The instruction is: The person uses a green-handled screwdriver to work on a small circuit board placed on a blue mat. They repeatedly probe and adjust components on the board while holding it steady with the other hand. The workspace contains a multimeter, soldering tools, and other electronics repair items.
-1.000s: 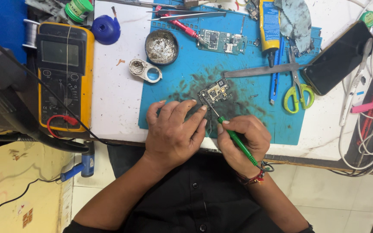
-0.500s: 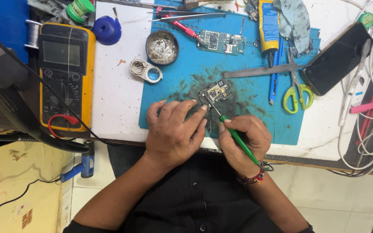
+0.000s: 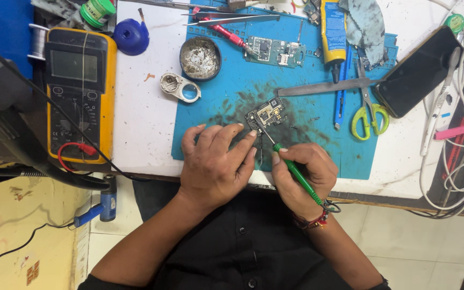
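A round metal tin (image 3: 200,58) sits at the upper left edge of the blue mat (image 3: 318,156), open, with a dull grey residue inside; what the residue is cannot be told. Left of the mat lies a small silver magnifier (image 3: 180,87) with a blue lens, and above it a blue dome-shaped holder (image 3: 131,37). The small circuit board (image 3: 266,114) lies flat on a black-smudged patch in the middle of the mat, just beyond the fingertips of both hands. The left hand (image 3: 214,164) rests palm down on the near edge of the mat, fingers spread a little and laid flat, holding nothing, its fingertips (image 3: 252,133) close to the board's near corner; whether they touch it cannot be told. The right hand (image 3: 302,174) is closed in a pen grip around a green-handled tool (image 3: 296,174), whose thin metal tip reaches up to the near edge of the board. There are two circuit boards: this one and a green one (image 3: 275,52) farther up the mat. One pair of scissors with green handles (image 3: 369,107) lies to the right, one yellow meter (image 3: 79,88) stands at the far left, and one dark phone (image 3: 417,72) lies at the right edge.
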